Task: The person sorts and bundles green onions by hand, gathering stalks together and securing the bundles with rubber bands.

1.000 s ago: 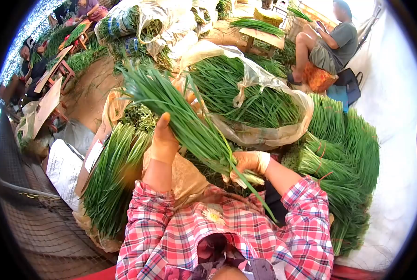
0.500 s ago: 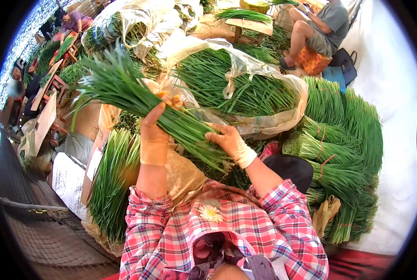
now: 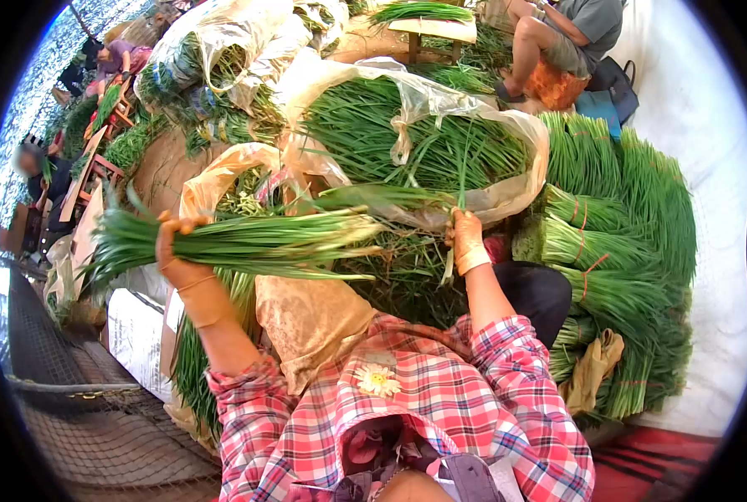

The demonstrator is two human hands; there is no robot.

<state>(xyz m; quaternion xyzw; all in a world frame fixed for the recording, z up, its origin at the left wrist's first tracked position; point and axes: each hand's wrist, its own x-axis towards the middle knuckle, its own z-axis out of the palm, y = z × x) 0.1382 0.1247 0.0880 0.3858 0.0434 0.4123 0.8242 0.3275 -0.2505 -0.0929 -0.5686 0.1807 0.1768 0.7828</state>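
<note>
I see one left hand (image 3: 181, 247), nine o'clock, curled round one long green-leafed bundle (image 3: 285, 238); one right hand (image 3: 467, 234), three o'clock, pinched closed on thin green stalks (image 3: 462, 194), count unclear.

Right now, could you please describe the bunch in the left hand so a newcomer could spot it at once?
Find the big open plastic bag of greens at upper centre. Down and left of it, the left hand holds the bunch roughly level, pale ends pointing right. Unlike the stacked bundles at right, some with red bands, it is held up with no band visible.
</note>
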